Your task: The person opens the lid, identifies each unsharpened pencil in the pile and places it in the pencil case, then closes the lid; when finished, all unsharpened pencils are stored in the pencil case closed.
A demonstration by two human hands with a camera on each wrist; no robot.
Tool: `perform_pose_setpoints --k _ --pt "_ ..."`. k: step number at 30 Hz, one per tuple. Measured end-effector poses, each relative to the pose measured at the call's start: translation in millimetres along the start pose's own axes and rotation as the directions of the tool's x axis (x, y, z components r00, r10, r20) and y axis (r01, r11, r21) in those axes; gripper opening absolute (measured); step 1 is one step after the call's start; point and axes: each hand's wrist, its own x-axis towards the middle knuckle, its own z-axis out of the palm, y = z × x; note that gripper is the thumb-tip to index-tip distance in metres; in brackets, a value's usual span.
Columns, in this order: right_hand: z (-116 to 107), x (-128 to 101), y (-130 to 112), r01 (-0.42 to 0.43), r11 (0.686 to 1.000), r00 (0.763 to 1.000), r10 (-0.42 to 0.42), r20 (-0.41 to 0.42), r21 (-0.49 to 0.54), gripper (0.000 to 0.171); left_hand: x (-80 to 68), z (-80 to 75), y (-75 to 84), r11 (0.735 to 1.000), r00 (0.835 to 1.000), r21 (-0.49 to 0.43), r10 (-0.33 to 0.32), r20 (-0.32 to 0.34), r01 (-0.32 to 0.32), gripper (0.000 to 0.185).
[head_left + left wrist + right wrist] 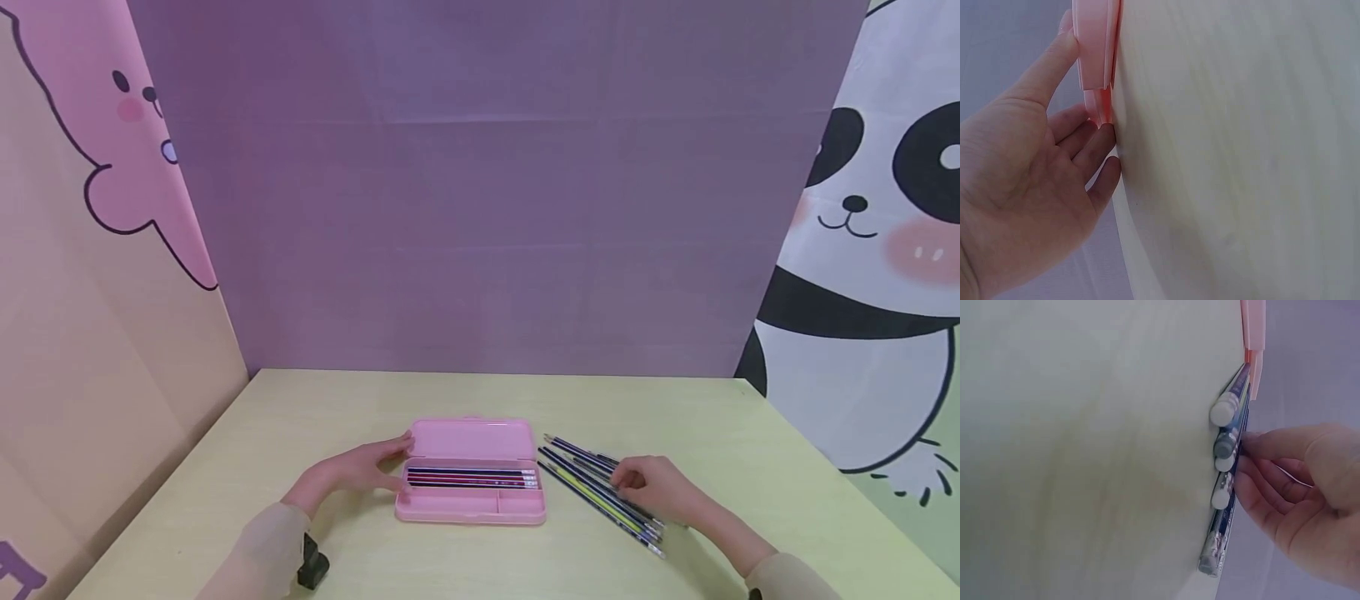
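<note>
A pink pencil case [450, 507] lies with its lid [472, 439] laid back on the table. Several dark and red pencils [471, 477] sit in its long rear compartment. My left hand [358, 468] rests at the case's left end, thumb by the tray and the other fingers by the lid. To the right of the case, several striped pencils [592, 495] lie loosely side by side, one yellow-green. Over them is my right hand [1310, 487], its bent thumb and fingertips right at the barrels near the eraser ends; I cannot tell whether it pinches one.
The pale wooden table [352, 400] runs back to a purple panel [480, 208]. A panda print [862, 250] covers the right side wall, a pink cartoon animal [97, 100] the left. A black wrist device [312, 563] sits at the left sleeve.
</note>
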Motion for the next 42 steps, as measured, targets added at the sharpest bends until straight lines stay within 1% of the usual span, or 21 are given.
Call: perform_pose_setpoints --k 2,10,19,22,27,31,35,42 --pt "-0.1 -0.3 1.2 0.013 1.0 1.0 -0.013 -0.007 -0.007 0.007 0.3 -0.1 0.2 1.0 1.0 0.0 -0.003 0.0 0.003 0.088" --pt "-1.2 0.9 1.7 0.002 1.0 1.0 -0.001 0.011 -0.029 0.003 0.3 -0.7 1.1 1.0 1.0 -0.01 -0.002 0.008 0.002 0.089" --pt "-1.4 -1.0 1.0 -0.062 0.994 0.998 0.062 -0.002 -0.085 0.006 0.7 -0.2 0.2 1.0 1.0 -0.012 -0.002 0.006 0.002 0.088" --pt "-1.6 -1.3 1.0 -0.067 0.993 0.998 0.066 -0.009 -0.095 0.009 0.8 -0.6 0.3 1.0 1.0 -0.016 0.002 0.005 -0.002 0.088" --pt "-2.4 -1.8 1.6 -0.049 0.992 0.998 0.044 -0.045 -0.116 0.009 0.4 0.1 0.5 1.0 1.0 -0.015 0.0 0.004 0.0 0.087" --pt "-3.5 -1.0 1.7 -0.069 0.991 0.994 0.059 -0.089 -0.116 0.007 -0.7 -0.1 1.7 1.0 1.0 -0.02 -0.001 0.006 0.001 0.088" --pt "-5.7 -1.0 1.9 -0.072 0.993 0.99 0.06 -0.126 -0.096 0.005 -1.5 -0.1 2.8 1.0 1.0 -0.019 0.005 0.004 -0.005 0.088" --pt "-8.1 -1.6 0.7 -0.079 0.994 0.977 0.063 -0.202 -0.072 0.007 -1.1 -0.6 4.1 1.0 1.0 -0.008 -0.007 -0.002 0.007 0.087"
